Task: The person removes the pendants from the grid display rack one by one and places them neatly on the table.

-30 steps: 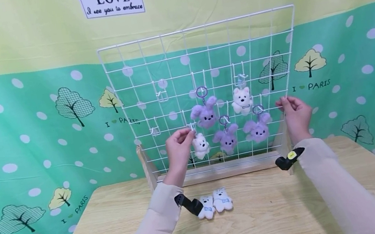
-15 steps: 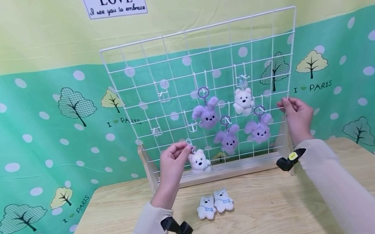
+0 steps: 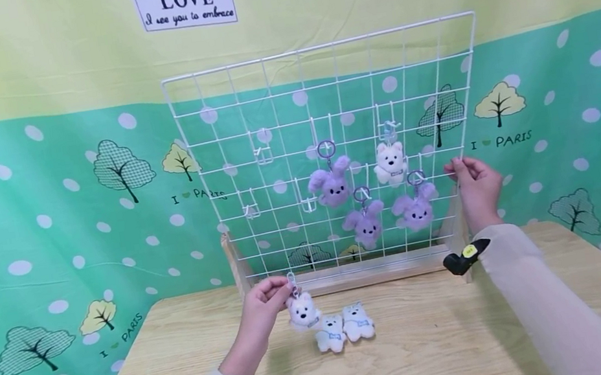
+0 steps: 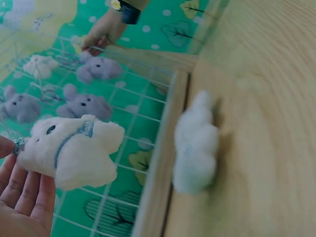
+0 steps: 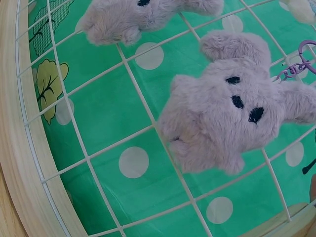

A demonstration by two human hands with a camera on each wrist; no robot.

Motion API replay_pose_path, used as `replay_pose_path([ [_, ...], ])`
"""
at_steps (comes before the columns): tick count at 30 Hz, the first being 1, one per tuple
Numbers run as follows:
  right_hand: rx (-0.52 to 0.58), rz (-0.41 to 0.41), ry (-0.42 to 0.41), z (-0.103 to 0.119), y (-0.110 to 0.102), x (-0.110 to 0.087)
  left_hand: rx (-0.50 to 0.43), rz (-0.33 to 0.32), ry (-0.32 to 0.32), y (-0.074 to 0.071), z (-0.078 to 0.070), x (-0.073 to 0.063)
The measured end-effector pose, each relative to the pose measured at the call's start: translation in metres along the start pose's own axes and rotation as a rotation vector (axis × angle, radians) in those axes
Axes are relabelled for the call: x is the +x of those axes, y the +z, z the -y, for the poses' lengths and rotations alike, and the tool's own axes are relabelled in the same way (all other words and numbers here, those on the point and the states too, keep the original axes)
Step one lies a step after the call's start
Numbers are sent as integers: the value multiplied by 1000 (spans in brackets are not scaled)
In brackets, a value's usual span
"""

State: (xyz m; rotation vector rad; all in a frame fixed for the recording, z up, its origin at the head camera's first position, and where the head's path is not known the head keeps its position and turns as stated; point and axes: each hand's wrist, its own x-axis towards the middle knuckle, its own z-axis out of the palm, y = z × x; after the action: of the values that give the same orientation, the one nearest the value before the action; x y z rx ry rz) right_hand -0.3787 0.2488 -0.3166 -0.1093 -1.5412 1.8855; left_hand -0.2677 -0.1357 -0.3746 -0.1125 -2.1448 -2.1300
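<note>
My left hand (image 3: 264, 311) pinches the clasp of a white plush bear keychain (image 3: 302, 312), which hangs just above the table in front of the rack. In the left wrist view that bear (image 4: 74, 150) shows a blue strap across its body. Two more white bear keychains (image 3: 330, 333) lie side by side on the table. At the right, my right hand (image 3: 477, 186) pinches the side edge of the white wire grid rack (image 3: 314, 47). Three purple bunny keychains (image 3: 331, 184) and one white bear keychain (image 3: 390, 162) hang from its hooks.
Hooks without keychains (image 3: 263, 154) sit on the grid's left half. Wooden feet (image 3: 237, 266) and a wooden base bar (image 3: 372, 269) carry the grid on the wooden table (image 3: 421, 352). A patterned green curtain (image 3: 20, 245) hangs behind.
My left hand has taken the white bear keychain off its lower hook and brought it down and left toward the table. The right hand stays at the grid's edge.
</note>
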Motion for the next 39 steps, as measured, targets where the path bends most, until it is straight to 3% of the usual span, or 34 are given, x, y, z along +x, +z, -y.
replay_pose_path([
  [6, -31, 8, 9, 1, -1, -1, 7, 33, -88, -14, 23, -6],
  [15, -20, 13, -1, 0, -2, 0, 65, 100, -147, -23, 51, -2],
  [26, -25, 11, 11, 1, -2, -1, 164, 26, -147, -16, 77, 18],
  [39, -53, 8, 14, 0, -2, -1, 238, 0, -104, -3, 99, 31],
])
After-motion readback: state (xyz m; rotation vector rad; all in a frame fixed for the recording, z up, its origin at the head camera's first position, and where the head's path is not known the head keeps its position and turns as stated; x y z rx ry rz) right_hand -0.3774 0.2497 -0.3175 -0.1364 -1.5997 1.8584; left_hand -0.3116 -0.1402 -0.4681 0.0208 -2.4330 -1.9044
